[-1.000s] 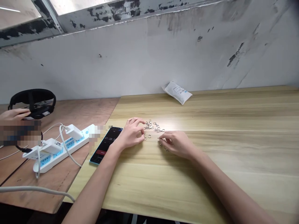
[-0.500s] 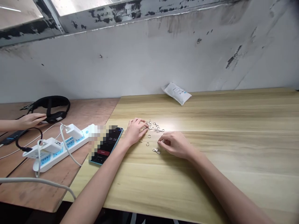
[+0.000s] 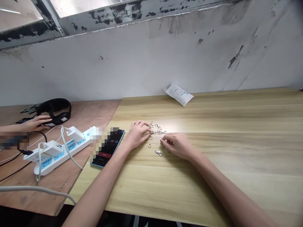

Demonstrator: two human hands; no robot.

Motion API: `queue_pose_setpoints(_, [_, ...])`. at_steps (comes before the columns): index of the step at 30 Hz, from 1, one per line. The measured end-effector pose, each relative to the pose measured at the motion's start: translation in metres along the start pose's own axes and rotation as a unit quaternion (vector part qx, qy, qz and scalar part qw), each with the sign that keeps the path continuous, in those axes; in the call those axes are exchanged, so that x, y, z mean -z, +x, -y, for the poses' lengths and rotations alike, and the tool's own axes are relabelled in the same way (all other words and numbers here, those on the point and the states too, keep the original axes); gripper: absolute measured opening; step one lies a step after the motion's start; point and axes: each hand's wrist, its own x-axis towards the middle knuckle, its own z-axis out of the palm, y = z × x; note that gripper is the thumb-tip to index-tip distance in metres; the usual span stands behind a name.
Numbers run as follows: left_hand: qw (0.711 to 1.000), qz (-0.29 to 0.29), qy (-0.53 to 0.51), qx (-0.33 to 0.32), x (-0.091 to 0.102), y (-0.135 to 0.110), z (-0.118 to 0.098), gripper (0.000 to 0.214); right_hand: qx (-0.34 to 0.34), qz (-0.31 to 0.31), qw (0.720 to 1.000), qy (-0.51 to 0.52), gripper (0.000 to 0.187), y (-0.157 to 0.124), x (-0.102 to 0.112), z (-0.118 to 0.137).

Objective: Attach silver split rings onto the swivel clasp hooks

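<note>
A small heap of silver rings and clasps [image 3: 157, 128] lies on the light wooden table [image 3: 213, 151]. My left hand [image 3: 138, 133] rests at the heap's left edge, fingers curled, fingertips touching a ring. My right hand [image 3: 178, 144] lies just below and right of the heap, its thumb and forefinger pinched on a small metal piece. A lone clasp [image 3: 158, 153] and a loose ring [image 3: 149, 145] sit on the table between my hands.
A phone [image 3: 108, 147] showing a timer lies left of my left hand. A white power strip [image 3: 59, 149] with plugged chargers and cables sits on the darker table. Another person's hand [image 3: 35, 121] touches a black headband device [image 3: 55, 108]. A white packet [image 3: 179, 93] lies by the wall.
My left hand slid right into the heap. My right hand shifted slightly, leaving a clasp lying on the table. The other person's hand and the black headband device moved right.
</note>
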Motion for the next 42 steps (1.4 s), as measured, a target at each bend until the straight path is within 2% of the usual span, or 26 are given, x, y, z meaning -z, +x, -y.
queue_pose_setpoints(10, [0.999, -0.019, -0.040, 0.014, 0.008, 0.000, -0.008, 0.007, -0.007, -0.026, 1.000, 0.000, 0.024, 0.001, -0.003, -0.004])
queue_pose_setpoints(19, [1.000, 0.022, -0.010, 0.002, -0.001, -0.003, 0.002, 0.012, -0.008, -0.010, 1.000, 0.001, 0.022, 0.001, -0.003, -0.001])
queue_pose_setpoints(23, [0.999, 0.014, -0.033, 0.019, -0.001, -0.004, -0.003, 0.016, -0.007, -0.004, 1.000, -0.008, 0.023, 0.001, -0.004, -0.002])
queue_pose_setpoints(29, [0.998, 0.033, -0.056, -0.005, -0.006, -0.004, -0.014, 0.017, -0.006, -0.020, 0.997, -0.073, 0.022, 0.002, -0.009, -0.007])
queue_pose_setpoints(35, [0.997, 0.037, -0.065, 0.000, -0.006, -0.004, -0.013, 0.016, -0.014, -0.021, 0.997, -0.074, 0.023, 0.002, -0.012, -0.008])
queue_pose_setpoints(40, [0.997, 0.040, -0.072, 0.006, 0.003, -0.005, -0.003, 0.013, -0.070, -0.062, 0.993, -0.077, 0.021, 0.002, -0.006, -0.011])
queue_pose_setpoints(42, [0.996, 0.049, -0.077, -0.001, 0.006, -0.006, 0.000, 0.011, -0.094, -0.059, 0.990, -0.087, 0.021, 0.003, -0.005, -0.011])
